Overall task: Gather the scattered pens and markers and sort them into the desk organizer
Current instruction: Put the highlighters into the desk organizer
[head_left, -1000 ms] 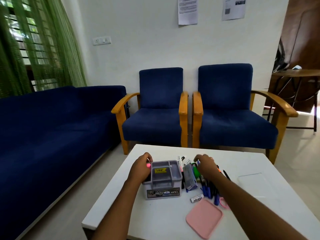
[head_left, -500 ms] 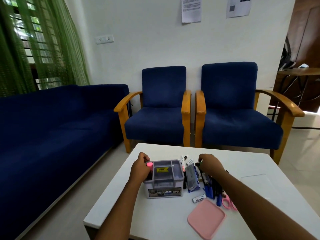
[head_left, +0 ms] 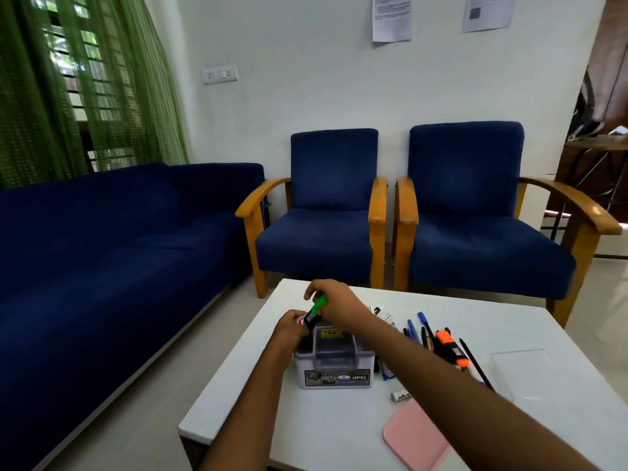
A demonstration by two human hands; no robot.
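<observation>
Over the desk organizer's [head_left: 333, 365] left compartment, the right hand [head_left: 334, 305] pinches a tilted green highlighter [head_left: 315, 311]; the left hand [head_left: 292, 329] clutches a pink marker [head_left: 301, 321] there, so the two could collide and jam

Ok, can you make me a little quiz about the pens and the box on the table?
1. True or false: the right hand holds a green highlighter.
2. Which thing lies nearest the camera? A) flat pink lid B) orange highlighter C) grey plastic organizer box
3. Fill in: the left hand rests at the organizer's ____ side.

Key: 1 true; 2 A; 3 left.
</observation>
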